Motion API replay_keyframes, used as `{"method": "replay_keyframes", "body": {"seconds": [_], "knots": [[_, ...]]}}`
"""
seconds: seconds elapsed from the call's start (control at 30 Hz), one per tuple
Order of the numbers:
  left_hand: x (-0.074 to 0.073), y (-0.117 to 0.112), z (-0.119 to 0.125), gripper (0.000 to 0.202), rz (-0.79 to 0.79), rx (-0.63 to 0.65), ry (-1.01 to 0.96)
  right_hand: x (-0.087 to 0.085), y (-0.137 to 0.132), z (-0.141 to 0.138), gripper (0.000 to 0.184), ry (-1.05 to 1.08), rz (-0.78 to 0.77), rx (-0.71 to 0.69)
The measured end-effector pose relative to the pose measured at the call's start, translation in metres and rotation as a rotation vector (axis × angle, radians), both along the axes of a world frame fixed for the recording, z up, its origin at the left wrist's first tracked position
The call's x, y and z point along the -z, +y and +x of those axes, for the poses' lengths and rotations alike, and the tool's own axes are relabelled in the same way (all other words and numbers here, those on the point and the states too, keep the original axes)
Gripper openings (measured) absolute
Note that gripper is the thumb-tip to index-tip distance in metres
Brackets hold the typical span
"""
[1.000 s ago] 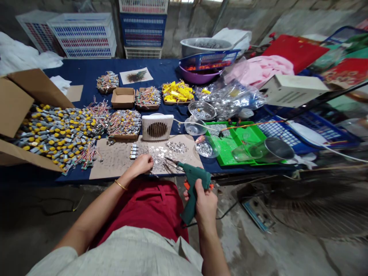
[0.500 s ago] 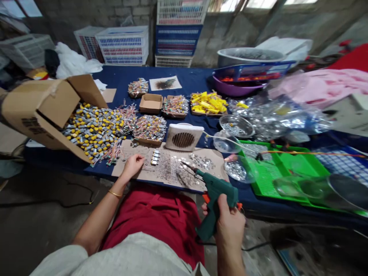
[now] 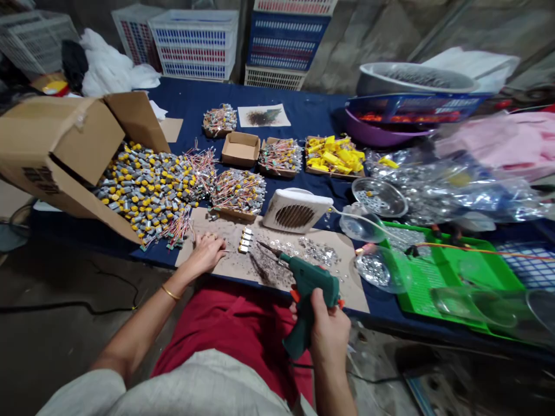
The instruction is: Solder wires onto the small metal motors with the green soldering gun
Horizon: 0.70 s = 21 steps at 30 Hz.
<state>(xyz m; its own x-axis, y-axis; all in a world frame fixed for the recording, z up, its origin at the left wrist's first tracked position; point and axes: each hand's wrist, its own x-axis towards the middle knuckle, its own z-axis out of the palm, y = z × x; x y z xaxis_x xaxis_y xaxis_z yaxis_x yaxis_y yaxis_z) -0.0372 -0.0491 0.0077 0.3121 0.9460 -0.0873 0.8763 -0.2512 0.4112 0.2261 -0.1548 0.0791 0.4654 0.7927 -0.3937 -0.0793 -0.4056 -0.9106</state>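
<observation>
The right hand [image 3: 329, 329] wraps tight around a green solder gun [image 3: 309, 283], its thin tip pointing left over the brown card [image 3: 351, 294]. The left hand [image 3: 206, 254] lies curled on the card, nearer the small metal parts [image 3: 245, 240] in a row. Whether it pinches anything is hard to tell.

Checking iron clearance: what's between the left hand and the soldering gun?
Head view: dark-specked cardboard and a row of small metal parts lie between the left hand and soldering gun.
</observation>
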Motion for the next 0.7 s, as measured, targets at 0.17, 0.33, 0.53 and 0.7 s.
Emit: {"method": "replay_keyframes", "body": {"seconds": [0.17, 0.33, 0.53, 0.7], "knots": [[0.000, -0.002, -0.002, 0.021, -0.045, -0.024, -0.136, 0.003, 0.001, 0.001, 0.064, 0.019, 0.005, -0.004], [-0.002, -0.003, -0.004, 0.022, -0.210, -0.085, -0.359, 0.009, 0.000, 0.004, 0.061, 0.102, -0.014, -0.027], [-0.010, -0.002, -0.005, 0.025, -0.325, -0.055, -0.386, 0.013, -0.005, 0.005, 0.062, 0.189, -0.022, -0.011], [-0.013, -0.004, 0.003, 0.020, -0.267, -0.076, -0.301, 0.013, -0.009, 0.005, 0.059, 0.216, 0.011, 0.003]]}}
